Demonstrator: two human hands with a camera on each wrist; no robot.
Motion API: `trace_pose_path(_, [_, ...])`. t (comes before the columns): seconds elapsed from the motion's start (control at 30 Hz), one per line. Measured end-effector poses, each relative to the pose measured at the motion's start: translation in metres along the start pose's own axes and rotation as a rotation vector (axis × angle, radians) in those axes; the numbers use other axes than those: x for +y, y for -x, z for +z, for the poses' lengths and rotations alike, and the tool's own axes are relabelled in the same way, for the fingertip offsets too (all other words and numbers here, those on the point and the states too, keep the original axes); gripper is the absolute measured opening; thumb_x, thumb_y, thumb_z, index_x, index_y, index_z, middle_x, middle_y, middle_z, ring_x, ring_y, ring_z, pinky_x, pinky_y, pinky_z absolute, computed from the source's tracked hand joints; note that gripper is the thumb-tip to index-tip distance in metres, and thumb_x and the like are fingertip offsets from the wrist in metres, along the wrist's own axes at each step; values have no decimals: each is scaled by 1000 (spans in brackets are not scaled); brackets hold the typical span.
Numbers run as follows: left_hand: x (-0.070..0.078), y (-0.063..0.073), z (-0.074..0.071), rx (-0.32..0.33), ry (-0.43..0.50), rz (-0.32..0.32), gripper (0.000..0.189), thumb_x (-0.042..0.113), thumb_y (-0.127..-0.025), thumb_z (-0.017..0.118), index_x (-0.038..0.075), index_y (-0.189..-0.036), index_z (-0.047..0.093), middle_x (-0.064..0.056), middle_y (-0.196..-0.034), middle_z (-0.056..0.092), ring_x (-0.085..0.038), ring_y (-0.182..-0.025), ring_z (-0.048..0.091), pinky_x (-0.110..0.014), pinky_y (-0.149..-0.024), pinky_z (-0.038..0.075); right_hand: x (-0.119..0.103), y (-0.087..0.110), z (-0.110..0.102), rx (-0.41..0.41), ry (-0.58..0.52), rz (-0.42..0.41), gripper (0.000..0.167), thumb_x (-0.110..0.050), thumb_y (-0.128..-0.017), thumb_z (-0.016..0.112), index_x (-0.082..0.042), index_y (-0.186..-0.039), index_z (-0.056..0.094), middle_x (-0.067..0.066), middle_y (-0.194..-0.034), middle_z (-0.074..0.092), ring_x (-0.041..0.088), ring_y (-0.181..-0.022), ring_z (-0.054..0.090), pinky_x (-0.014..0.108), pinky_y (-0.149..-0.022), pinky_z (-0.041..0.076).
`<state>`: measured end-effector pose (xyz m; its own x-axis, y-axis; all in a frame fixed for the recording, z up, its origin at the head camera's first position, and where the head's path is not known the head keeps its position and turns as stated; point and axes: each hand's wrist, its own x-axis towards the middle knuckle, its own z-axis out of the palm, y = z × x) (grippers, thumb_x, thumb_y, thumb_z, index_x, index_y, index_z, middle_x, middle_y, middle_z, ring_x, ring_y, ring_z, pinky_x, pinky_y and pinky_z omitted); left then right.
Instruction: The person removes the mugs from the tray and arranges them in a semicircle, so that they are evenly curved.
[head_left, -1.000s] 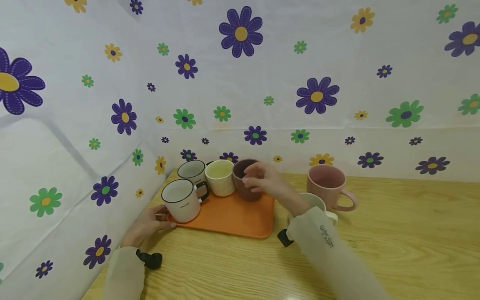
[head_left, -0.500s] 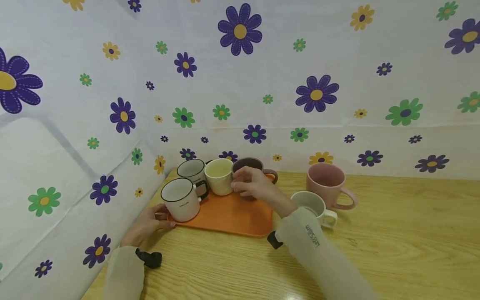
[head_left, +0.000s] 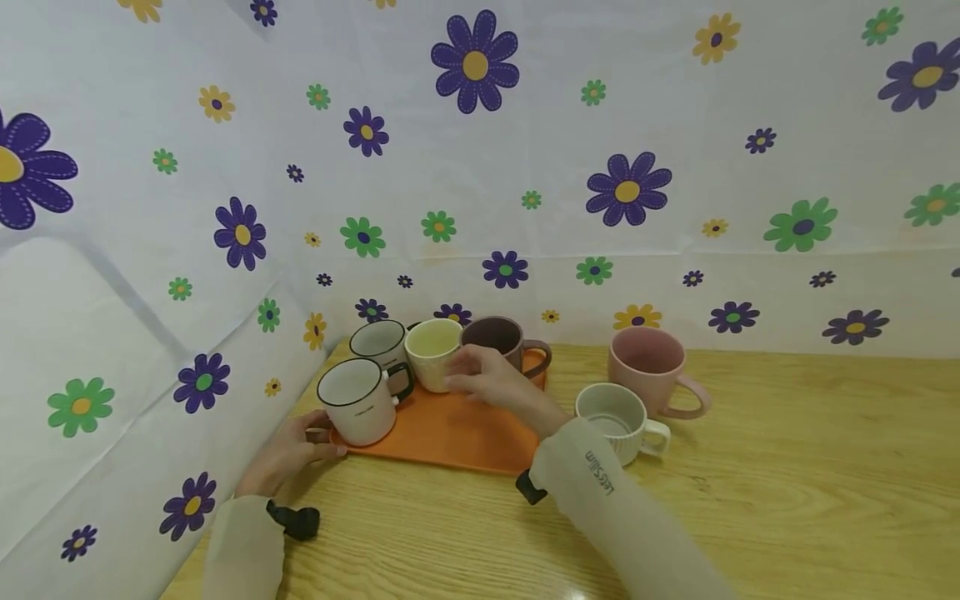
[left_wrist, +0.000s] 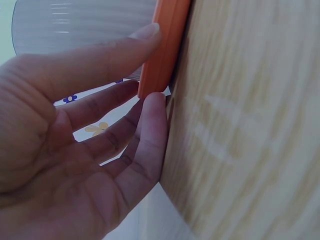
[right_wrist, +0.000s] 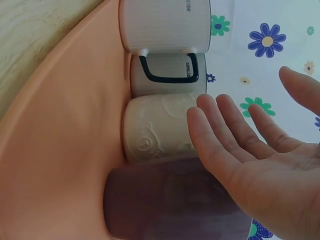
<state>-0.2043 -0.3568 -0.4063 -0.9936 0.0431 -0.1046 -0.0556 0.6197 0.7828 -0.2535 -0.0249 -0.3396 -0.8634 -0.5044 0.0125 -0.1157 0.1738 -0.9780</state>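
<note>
The left hand (head_left: pixel 288 446) pinches the near left corner of an orange rectangular tray (head_left: pixel 450 437), its thumb on the rim and a finger against the outer side. The tray lies flat on a light wood-grain table (head_left: pixel 787 500).

Four mugs stand upright on it. At the near left is a white mug (head_left: pixel 362 412) with a dark rim and black handle pointing right; beyond it is a similar dark-rimmed white mug (head_left: pixel 378 340). Along the far side, to the right, come a cream mug (head_left: pixel 433 354) with raised patterning and a dark mauve-brown mug (head_left: pixel 493 333), its handle also pointing right.

The right hand (head_left: pixel 495 385) is above the tray, on the near side of these last two, fingers extended and apart from the thumb, gripping nothing; whether it touches either mug cannot be told.

Right of the tray, on the table, stand a low white ribbed cup (head_left: pixel 624 433) and, just beyond it, a large pink mug (head_left: pixel 649 379). A white flowered cloth (head_left: pixel 540 117) hangs behind.
</note>
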Motion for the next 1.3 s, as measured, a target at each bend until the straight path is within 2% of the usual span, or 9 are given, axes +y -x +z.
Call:
trace_pose_path(0.2, [0,0,-1,-5,8,15,68,3,-86,78,-17,-141,44,-36,-138,50,-46,-120,57,-50,-98,50,-1,-6,8,-25,-2,14,36,-10,-98,67,4,-130,59,17,-123,64,27,-110,63,47,-96,52])
trace_pose_path(0.63, [-4,-3,-2,-11,11,21,68,5,-86,79,-15,-141,45,-34,-137,52,-43,-117,58,-45,-93,53,0,-19,20,-83,-13,14,41,-11,-99,65,5,-135,54,20,-133,61,29,-117,61,47,-101,48])
trace_pose_path(0.93, [-1,-3,-2,-18,-4,12,70,8,-87,79,-15,-143,43,-34,-139,50,-45,-121,56,-51,-99,49,8,-30,25,-106,24,34,47,-15,-99,66,3,-140,52,19,-141,56,30,-124,57,43,-103,47])
trace_pose_path(1.17, [-2,-2,-2,-4,-7,21,67,5,-86,79,-16,-139,46,-34,-136,52,-45,-119,58,-50,-97,50,9,-36,30,-134,32,36,55,-17,-99,66,1,-147,45,18,-150,48,33,-140,43,46,-113,36])
trace_pose_path(1.3, [-1,1,-2,-6,6,28,68,5,-85,79,-16,-140,46,-34,-135,53,-45,-118,58,-49,-97,50,12,-39,34,-145,13,19,60,-15,-99,65,2,-151,40,18,-154,43,33,-143,39,47,-115,33])
